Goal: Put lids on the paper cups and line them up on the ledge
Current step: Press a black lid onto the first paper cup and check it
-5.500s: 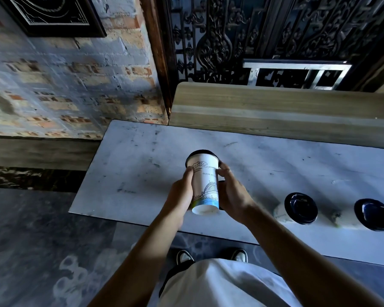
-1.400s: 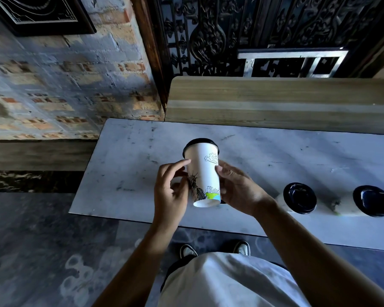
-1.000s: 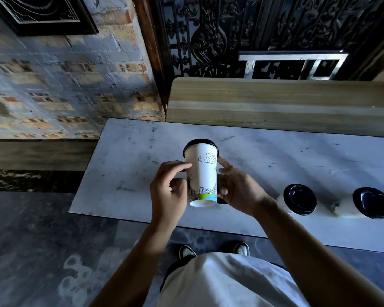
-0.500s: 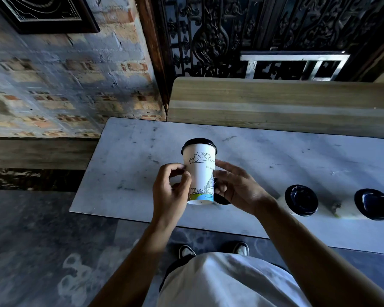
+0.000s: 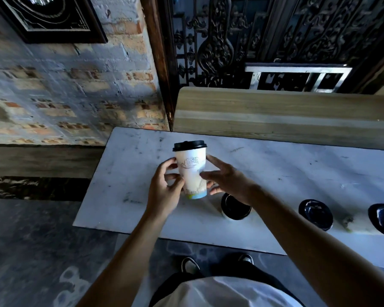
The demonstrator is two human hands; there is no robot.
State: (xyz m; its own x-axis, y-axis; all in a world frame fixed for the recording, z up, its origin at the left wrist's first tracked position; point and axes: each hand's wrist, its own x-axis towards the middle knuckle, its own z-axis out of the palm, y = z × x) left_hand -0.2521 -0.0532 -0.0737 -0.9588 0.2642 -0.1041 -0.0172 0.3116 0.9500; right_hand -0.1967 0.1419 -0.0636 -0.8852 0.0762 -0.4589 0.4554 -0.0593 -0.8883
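Observation:
A white paper cup (image 5: 192, 171) with line drawings and a black lid (image 5: 189, 145) stands upright between my hands over the marble ledge (image 5: 275, 173). My left hand (image 5: 164, 191) grips its lower left side. From the right, my right hand (image 5: 226, 179) has its thumb on the front and fingers stretched behind. Three more cups with black lids stand in a row along the ledge's near edge: one (image 5: 235, 207) just below my right wrist, the second (image 5: 315, 214) further right, the third (image 5: 383, 218) at the frame's edge.
A wooden bench back (image 5: 275, 111) runs behind the ledge, with a dark ornate metal grille (image 5: 230, 41) above it. A brick wall (image 5: 64, 91) is on the left. My shoes (image 5: 190, 264) stand on the dark floor below the ledge's near edge.
The cup has been turned in my hands, showing a different part of its drawing. My hands have shifted away from the nearest lidded cup, which now shows under my right wrist.

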